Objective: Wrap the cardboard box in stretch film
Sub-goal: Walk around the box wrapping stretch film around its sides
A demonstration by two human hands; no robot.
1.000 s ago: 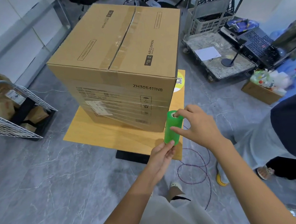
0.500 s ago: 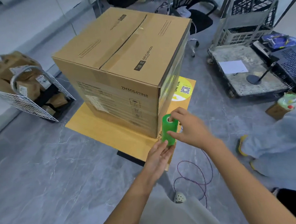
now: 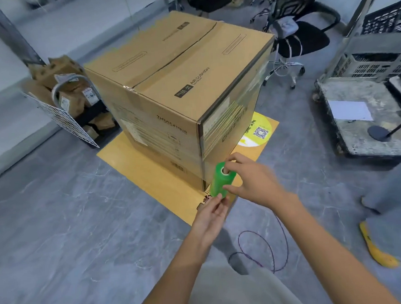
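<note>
A grey, veined floor (image 3: 58,231) is carrying everything here. A yellow board (image 3: 134,156) is lying level and low on it. The box (image 3: 167,88) is sitting upright on the board, leaving a bare strip along the near-left edge. It is also leaving bare a right corner, where a round sticker (image 3: 257,132) is showing. A wire basket (image 3: 61,115) is standing on the floor just beside the board's left corner. A chair (image 3: 300,37) is standing behind the box. A cart (image 3: 358,142) is resting at the right, well apart from the board, with a paper (image 3: 349,111) lying on its deck. A purple cable (image 3: 266,251) is lying looped near the board's near corner.
</note>
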